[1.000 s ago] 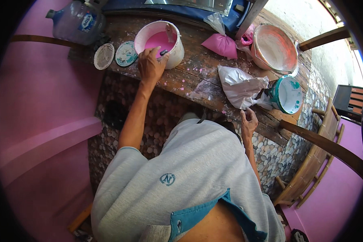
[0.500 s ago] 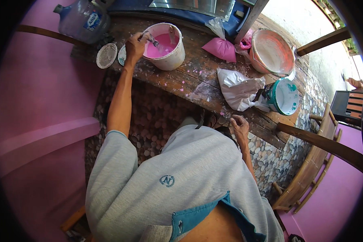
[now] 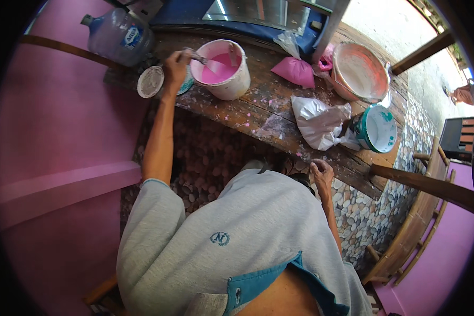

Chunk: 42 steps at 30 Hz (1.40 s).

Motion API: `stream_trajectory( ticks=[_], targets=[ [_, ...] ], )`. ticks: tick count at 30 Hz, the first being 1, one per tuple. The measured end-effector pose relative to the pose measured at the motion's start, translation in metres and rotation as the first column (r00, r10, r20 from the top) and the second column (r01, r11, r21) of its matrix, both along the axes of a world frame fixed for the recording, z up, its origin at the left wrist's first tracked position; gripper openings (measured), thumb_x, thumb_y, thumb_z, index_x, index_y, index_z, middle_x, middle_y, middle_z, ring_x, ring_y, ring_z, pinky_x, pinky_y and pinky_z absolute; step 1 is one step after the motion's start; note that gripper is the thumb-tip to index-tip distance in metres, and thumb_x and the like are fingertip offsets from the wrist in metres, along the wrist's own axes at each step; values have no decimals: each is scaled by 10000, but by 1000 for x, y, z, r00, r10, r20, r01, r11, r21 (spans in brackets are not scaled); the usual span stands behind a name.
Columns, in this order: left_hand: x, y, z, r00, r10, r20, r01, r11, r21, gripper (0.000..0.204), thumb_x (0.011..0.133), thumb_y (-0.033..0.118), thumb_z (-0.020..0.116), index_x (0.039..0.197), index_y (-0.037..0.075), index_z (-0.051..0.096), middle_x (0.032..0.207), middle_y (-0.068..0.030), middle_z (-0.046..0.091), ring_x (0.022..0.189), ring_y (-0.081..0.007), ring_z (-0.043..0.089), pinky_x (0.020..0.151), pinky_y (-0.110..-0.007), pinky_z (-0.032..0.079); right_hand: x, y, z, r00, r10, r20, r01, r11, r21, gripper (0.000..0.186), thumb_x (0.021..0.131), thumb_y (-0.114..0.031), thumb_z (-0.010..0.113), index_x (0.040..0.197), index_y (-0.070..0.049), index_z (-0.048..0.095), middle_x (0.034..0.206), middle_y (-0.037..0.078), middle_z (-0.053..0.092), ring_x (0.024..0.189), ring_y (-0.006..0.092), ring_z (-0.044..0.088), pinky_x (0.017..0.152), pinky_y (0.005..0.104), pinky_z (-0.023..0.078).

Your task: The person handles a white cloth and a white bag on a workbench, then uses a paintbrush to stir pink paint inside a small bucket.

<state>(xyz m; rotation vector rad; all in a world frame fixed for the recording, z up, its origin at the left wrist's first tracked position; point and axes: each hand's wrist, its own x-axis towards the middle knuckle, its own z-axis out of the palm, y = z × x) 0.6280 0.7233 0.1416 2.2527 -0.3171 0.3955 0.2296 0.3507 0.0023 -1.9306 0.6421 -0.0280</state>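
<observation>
My left hand (image 3: 177, 66) is closed around the handle of a paint-smeared paintbrush (image 3: 199, 58), its end reaching over the rim into a white bucket (image 3: 230, 88). Bright pink paint (image 3: 222, 72) fills the bucket part way, and the brush end is coated pale pink. Against the bucket's inner right wall leans a flat stick-like piece (image 3: 233, 52). My right hand (image 3: 323, 174) hangs loosely by the table's front edge, fingers bent and apart, with nothing visible in it. Nearest to it lies a white plastic bag (image 3: 317, 122).
The wooden table (image 3: 271, 126) is splattered with paint. A crusty lid (image 3: 150, 81) and a large water jug (image 3: 120, 37) sit at the left. Toward the right are a bag of pink stuff (image 3: 294, 72), an orange-rimmed bucket (image 3: 361, 71), a teal tub (image 3: 375, 128) and a bamboo bench (image 3: 413, 224).
The view has shifted, so the table things appear farther right and lower. My left hand has tipped the brush, whose end now sits paler against the paint. My right hand stays by the table edge.
</observation>
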Motion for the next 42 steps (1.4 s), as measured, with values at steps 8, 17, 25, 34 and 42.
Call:
stream_trajectory(
  ticks=[8,17,25,34,42],
  targets=[
    [-3,-31,-4,965,-167,202,152,984,91,197,836,217,659,869,23,653,733,-161,627,678,-300,629,594,-378,459,42,53,3,999,-37,-23,39,997,63,252,831,-175,636,990,20,661,828,54,655,785,116,590,715,254,467],
    [36,6,-15,975,-208,77,198,973,120,208,825,204,647,796,1,610,744,-199,609,713,-387,601,619,-456,460,92,152,12,998,-26,-62,27,1000,13,232,817,-176,653,974,-7,676,768,64,665,723,116,620,666,260,483],
    [52,2,-33,915,-386,-116,399,909,121,234,857,241,601,844,10,627,749,-224,622,728,-397,620,625,-448,468,73,167,4,989,-79,-125,79,997,-4,246,813,-195,647,978,-15,674,818,95,684,739,148,641,691,276,494],
    [83,6,-8,767,-444,-463,544,833,102,296,898,282,582,910,-7,646,693,-146,647,619,-178,652,585,-348,497,91,146,12,990,-111,-81,107,993,-54,248,800,-194,664,970,-14,679,832,100,685,744,155,646,700,280,500],
    [84,1,-1,808,-461,-367,504,864,25,296,914,282,575,902,-3,656,661,-69,634,587,-119,606,553,-293,471,93,145,26,990,-96,-105,90,995,-53,246,828,-178,647,989,7,667,792,71,668,723,129,615,694,265,490]
  ],
)
